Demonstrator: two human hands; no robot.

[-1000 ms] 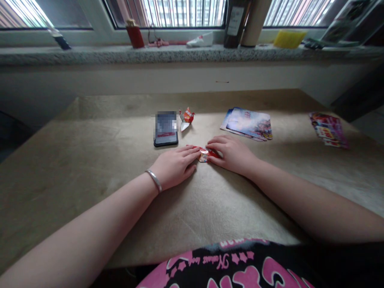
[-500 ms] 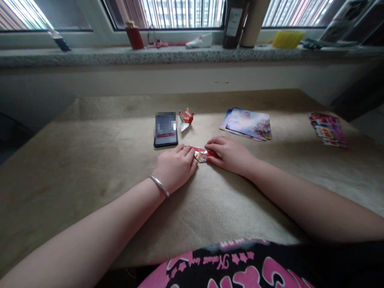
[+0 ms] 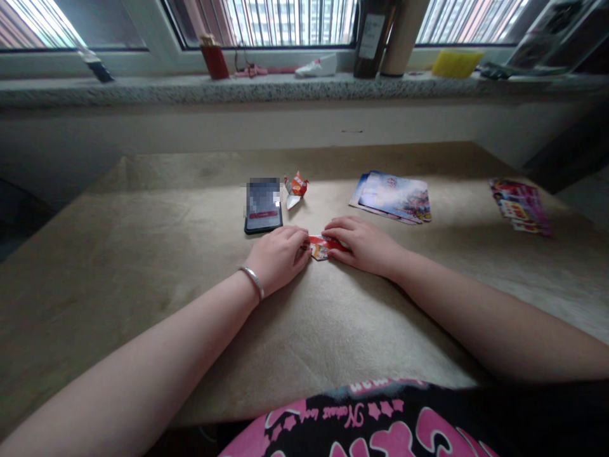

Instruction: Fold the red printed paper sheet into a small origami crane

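Our left hand (image 3: 278, 254) now has its fingers curled and drawn a little leftward; a second ago they lie stretched over the folded paper (image 3: 318, 249). Our right hand (image 3: 364, 242) keeps nearly the same place.

Left to right, we note: on the far windowsill (image 3: 166, 92), a dark blue object (image 3: 99, 68) leans at the left, then a red container (image 3: 215, 60). Below, on the beige table (image 3: 143, 266), our left arm reaches in from the near left, a silver bracelet (image 3: 254, 281) at its wrist. Just beyond the left hand lies a black-edged phone (image 3: 263, 221), its screen partly pixelated. Our left thumb and fingers pinch the paper's left end; the contact itself is partly hidden. Just right of the phone stands a small red-and-white paper figure (image 3: 297, 186). Mid-table, between our hands, the folded paper lies as a narrow red and multicoloured strip. Our right hand pinches its right end, fingers along the far edge, thumb along the near one. Farther right and beyond lies an overlapping stack of pale blue cards (image 3: 392, 193); on the sill behind, a yellow block (image 3: 457, 63). At far right, a fan of reddish-purple cards (image 3: 521, 206).
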